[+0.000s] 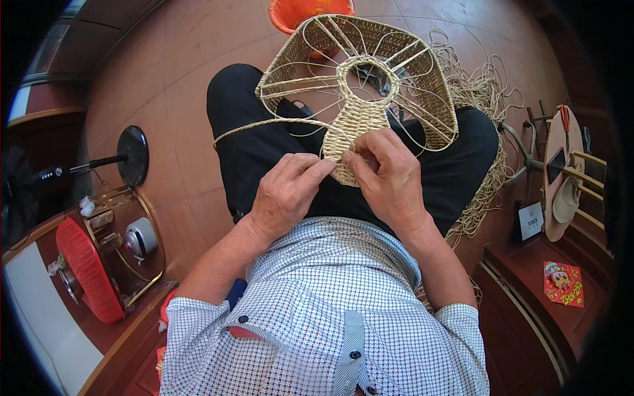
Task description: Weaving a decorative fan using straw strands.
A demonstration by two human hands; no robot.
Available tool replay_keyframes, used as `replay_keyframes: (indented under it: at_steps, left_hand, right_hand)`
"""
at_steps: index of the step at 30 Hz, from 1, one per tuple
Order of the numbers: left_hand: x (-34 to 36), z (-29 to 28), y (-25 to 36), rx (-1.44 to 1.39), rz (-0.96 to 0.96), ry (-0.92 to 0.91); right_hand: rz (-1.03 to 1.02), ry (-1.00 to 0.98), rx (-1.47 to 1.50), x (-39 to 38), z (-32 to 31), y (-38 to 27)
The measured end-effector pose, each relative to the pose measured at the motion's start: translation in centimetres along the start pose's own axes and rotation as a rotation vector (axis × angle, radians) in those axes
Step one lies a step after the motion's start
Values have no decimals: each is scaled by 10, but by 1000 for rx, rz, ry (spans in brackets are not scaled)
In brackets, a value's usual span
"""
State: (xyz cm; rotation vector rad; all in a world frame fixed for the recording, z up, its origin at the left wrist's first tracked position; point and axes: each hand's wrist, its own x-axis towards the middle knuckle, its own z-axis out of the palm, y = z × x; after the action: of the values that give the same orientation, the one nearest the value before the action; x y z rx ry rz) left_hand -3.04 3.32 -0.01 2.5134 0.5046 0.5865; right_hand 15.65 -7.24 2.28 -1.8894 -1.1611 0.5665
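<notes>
Both hands (pixel 343 181) pinch woven frame (pixel 360 99).

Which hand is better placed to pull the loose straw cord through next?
Likely the left hand: the loose straw cord runs off to its side. The right hand pinches the woven straw panel on the wire frame.

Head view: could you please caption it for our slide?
Left hand and right hand pinch woven cord on a wire basket frame in the lap.
</notes>
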Motion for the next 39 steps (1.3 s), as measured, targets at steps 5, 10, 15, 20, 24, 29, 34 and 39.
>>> replay_keyframes:
  at_steps: [5, 10, 15, 20, 24, 29, 34, 39]
  left_hand:
    - [-1, 4, -4, 10, 18, -39]
    - [4, 3, 2, 71, 5, -48]
    - [18, 3, 7, 346, 98, -116]
    - [8, 6, 7, -286, -333, 64]
    - [-2, 16, 5, -1103, -809, 114]
    - [2, 32, 7, -1465, -850, 136]
    - [3, 38, 10, -1500, -831, 176]
    - [4, 30, 7, -1314, -787, 126]
  right_hand:
    - [27, 9, 127, -3, -6, -6]
    - [89, -6, 123, -9, -10, -11]
    - [-34, 46, 39, -15, 0, -2]
    - [-49, 32, -57, -18, -2, 0]
    - [-43, 21, -80, -16, -2, -3]
    - [-29, 21, -80, -16, -2, -3]
    - [-17, 19, -82, -15, -2, -6]
    - [59, 13, 12, -15, 0, -11]
